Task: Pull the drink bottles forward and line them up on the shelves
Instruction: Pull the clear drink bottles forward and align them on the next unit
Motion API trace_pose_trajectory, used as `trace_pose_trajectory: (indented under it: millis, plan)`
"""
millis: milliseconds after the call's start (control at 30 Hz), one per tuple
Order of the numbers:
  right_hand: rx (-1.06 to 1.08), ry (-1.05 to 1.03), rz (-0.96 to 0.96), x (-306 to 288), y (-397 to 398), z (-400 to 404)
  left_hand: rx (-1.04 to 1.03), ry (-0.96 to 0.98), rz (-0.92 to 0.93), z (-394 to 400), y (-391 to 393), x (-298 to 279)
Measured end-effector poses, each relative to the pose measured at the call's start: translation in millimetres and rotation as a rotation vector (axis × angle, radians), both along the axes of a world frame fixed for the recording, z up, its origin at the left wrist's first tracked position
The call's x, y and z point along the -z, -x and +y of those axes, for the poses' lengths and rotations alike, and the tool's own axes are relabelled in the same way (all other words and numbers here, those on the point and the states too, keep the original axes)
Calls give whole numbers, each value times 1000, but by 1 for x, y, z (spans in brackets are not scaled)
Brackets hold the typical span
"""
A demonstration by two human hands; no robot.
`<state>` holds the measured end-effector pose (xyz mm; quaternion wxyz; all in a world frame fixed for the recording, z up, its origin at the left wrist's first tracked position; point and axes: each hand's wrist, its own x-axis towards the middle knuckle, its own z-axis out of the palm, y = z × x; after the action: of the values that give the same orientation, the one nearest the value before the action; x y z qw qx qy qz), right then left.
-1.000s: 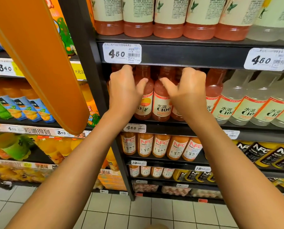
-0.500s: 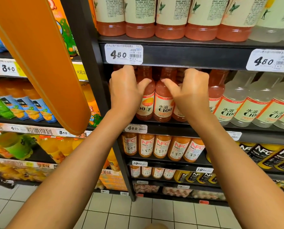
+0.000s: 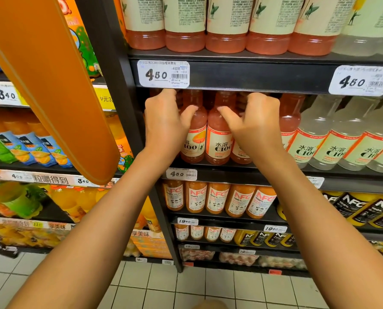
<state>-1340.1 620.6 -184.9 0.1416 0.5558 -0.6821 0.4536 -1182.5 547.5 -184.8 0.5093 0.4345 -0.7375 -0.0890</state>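
In the head view, I have my left hand [image 3: 166, 126] and right hand [image 3: 256, 128] curled around the shoulders of pink bottles [image 3: 218, 130] on the middle shelf [image 3: 275, 172], which I judge full, heavy, smooth, best gripped at the narrow neck.

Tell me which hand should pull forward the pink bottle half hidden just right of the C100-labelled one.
Right. The right hand already sits in front of that half-hidden pink bottle, fingers curled at its neck. The left hand is further left, thumb on the leftmost pink bottle, and would have to cross over.
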Motion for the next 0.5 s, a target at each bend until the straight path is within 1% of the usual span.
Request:
trace_pose_trajectory:
  millis: [133,333,500]
  plan:
    - [13,22,20,-1,0,0,4,-6,12,-1,-1,-2]
    - [5,-10,2,-2,2,-1,43,-21,84,0,-2,-2]
    - [-4,-3,-10,-2,-1,2,-7,19,0,2,1,1]
